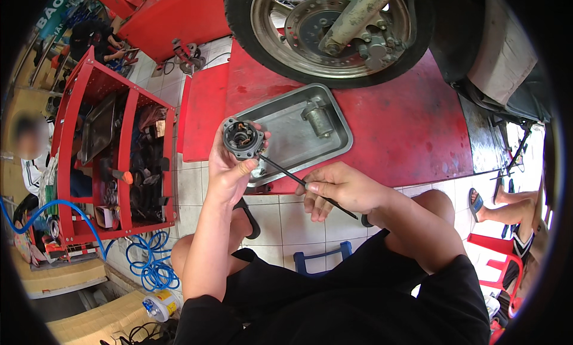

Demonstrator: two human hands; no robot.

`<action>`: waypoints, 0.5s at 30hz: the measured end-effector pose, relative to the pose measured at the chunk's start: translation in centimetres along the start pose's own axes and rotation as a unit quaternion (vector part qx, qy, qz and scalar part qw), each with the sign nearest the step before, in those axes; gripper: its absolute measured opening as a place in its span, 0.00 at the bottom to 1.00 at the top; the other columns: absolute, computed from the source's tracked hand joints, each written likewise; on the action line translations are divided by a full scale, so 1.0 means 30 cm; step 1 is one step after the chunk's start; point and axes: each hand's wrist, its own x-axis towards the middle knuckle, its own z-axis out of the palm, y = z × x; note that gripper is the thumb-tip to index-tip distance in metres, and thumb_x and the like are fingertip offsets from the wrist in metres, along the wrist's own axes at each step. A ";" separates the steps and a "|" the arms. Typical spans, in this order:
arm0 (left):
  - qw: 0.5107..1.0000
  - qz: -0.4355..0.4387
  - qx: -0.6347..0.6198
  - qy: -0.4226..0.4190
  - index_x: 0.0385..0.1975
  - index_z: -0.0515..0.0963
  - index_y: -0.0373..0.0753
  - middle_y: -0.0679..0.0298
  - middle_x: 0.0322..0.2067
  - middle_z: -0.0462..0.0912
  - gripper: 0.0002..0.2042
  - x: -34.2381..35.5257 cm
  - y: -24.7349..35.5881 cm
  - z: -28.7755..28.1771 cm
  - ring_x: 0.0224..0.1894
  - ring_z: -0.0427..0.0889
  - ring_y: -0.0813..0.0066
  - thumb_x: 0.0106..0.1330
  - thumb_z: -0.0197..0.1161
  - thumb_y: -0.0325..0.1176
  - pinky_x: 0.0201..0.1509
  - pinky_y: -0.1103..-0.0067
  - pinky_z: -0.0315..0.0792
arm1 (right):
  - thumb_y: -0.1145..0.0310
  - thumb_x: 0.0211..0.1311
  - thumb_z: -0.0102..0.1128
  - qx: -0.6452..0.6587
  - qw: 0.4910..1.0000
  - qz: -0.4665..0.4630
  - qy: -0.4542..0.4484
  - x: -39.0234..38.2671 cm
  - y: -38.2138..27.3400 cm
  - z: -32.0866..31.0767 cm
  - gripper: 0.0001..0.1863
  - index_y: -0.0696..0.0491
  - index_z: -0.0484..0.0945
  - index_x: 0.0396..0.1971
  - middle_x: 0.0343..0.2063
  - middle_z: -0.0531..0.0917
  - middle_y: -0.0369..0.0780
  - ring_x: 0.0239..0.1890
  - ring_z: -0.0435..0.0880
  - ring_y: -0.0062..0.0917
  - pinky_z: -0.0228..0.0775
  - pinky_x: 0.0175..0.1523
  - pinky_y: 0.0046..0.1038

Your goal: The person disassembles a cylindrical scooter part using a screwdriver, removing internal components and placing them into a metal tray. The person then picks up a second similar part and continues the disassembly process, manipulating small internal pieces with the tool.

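Note:
My left hand (230, 178) grips a round grey metal housing (242, 139), its open face upward, showing a dark ring and copper-coloured parts inside. A long thin black cable or tube (283, 172) runs from the housing's side down to the right, through the closed fingers of my right hand (337, 190). Beyond both hands, a shallow steel tray (340, 141) rests on a red platform (406, 118); a grey cylindrical metal part (319, 119) lies in it.
A motorbike front wheel (328, 73) stands over the platform. A red tool cart (89, 73), coiled blue hose (149, 261) and blue stool (322, 258) surround me. A crouching person (86, 37) is upper left, another person (33, 166) left, another's legs (510, 210) right beside a red chair (489, 249).

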 end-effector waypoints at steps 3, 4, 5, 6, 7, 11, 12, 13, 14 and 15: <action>0.998 0.014 0.057 -0.015 0.64 0.59 0.39 0.53 0.53 0.76 0.46 0.003 -0.006 0.000 0.55 0.79 0.55 0.44 0.81 0.25 0.59 0.66 0.77 | 0.70 0.75 0.44 -0.069 0.997 0.020 0.025 -0.007 -0.011 0.003 0.16 0.67 0.74 0.49 0.33 0.84 0.47 0.33 0.87 0.29 0.81 0.38 0.27; 0.997 0.018 0.078 -0.022 0.64 0.58 0.39 0.53 0.52 0.76 0.47 0.003 -0.008 0.000 0.55 0.80 0.55 0.43 0.81 0.25 0.58 0.67 0.77 | 0.71 0.74 0.46 -0.074 0.996 0.023 0.038 -0.010 -0.013 0.005 0.15 0.68 0.74 0.48 0.33 0.84 0.47 0.33 0.87 0.28 0.80 0.37 0.27; 0.996 0.013 0.085 -0.029 0.64 0.58 0.39 0.53 0.52 0.76 0.47 0.004 -0.006 -0.003 0.54 0.80 0.55 0.43 0.81 0.25 0.57 0.67 0.78 | 0.73 0.73 0.48 -0.078 0.995 0.027 0.051 -0.013 -0.014 0.007 0.13 0.69 0.74 0.46 0.33 0.85 0.47 0.32 0.87 0.27 0.80 0.37 0.26; 0.995 0.008 0.092 -0.035 0.64 0.58 0.39 0.53 0.52 0.76 0.47 0.005 -0.003 -0.008 0.54 0.81 0.55 0.42 0.82 0.26 0.57 0.67 0.78 | 0.74 0.72 0.49 -0.082 0.994 0.030 0.064 -0.015 -0.014 0.006 0.12 0.69 0.74 0.45 0.33 0.85 0.47 0.31 0.87 0.26 0.79 0.36 0.25; 0.994 0.005 0.099 -0.041 0.64 0.58 0.39 0.53 0.51 0.76 0.47 0.006 0.000 -0.009 0.54 0.81 0.55 0.42 0.82 0.26 0.56 0.67 0.78 | 0.75 0.70 0.52 -0.099 0.992 0.023 0.079 -0.016 -0.015 0.000 0.12 0.70 0.75 0.44 0.32 0.85 0.47 0.30 0.87 0.26 0.79 0.35 0.26; 0.995 -0.006 0.086 -0.043 0.64 0.58 0.39 0.53 0.51 0.76 0.48 -0.002 -0.018 0.012 0.54 0.81 0.55 0.41 0.82 0.26 0.56 0.67 0.78 | 0.77 0.63 0.61 -0.160 0.978 -0.017 0.130 -0.003 0.025 -0.035 0.12 0.70 0.76 0.42 0.30 0.86 0.48 0.28 0.87 0.27 0.78 0.29 0.26; 0.995 -0.003 0.086 -0.041 0.64 0.59 0.39 0.53 0.51 0.76 0.48 0.000 -0.023 0.014 0.54 0.80 0.55 0.41 0.83 0.26 0.56 0.67 0.78 | 0.78 0.62 0.63 -0.174 0.974 -0.031 0.140 0.000 0.035 -0.039 0.13 0.71 0.76 0.42 0.30 0.86 0.48 0.28 0.87 0.27 0.77 0.28 0.26; 0.996 0.002 0.085 -0.039 0.64 0.59 0.40 0.53 0.51 0.76 0.48 0.002 -0.026 0.014 0.54 0.80 0.55 0.41 0.83 0.26 0.57 0.67 0.78 | 0.78 0.61 0.64 -0.166 0.976 -0.028 0.141 0.001 0.030 -0.033 0.12 0.70 0.76 0.41 0.29 0.86 0.48 0.28 0.87 0.28 0.78 0.30 0.26; 0.996 0.009 0.083 -0.034 0.64 0.59 0.40 0.53 0.51 0.76 0.48 0.004 -0.027 0.012 0.54 0.80 0.55 0.41 0.83 0.26 0.57 0.67 0.77 | 0.79 0.61 0.64 -0.158 0.977 -0.026 0.141 0.006 0.022 -0.020 0.12 0.70 0.76 0.41 0.28 0.85 0.48 0.29 0.87 0.29 0.79 0.33 0.26; 0.996 0.016 0.081 -0.030 0.64 0.59 0.40 0.53 0.52 0.76 0.48 0.008 -0.026 0.009 0.54 0.80 0.55 0.41 0.82 0.26 0.57 0.67 0.77 | 0.80 0.60 0.65 -0.150 0.978 -0.024 0.142 0.010 0.017 -0.011 0.12 0.70 0.76 0.40 0.28 0.85 0.47 0.29 0.88 0.30 0.81 0.35 0.26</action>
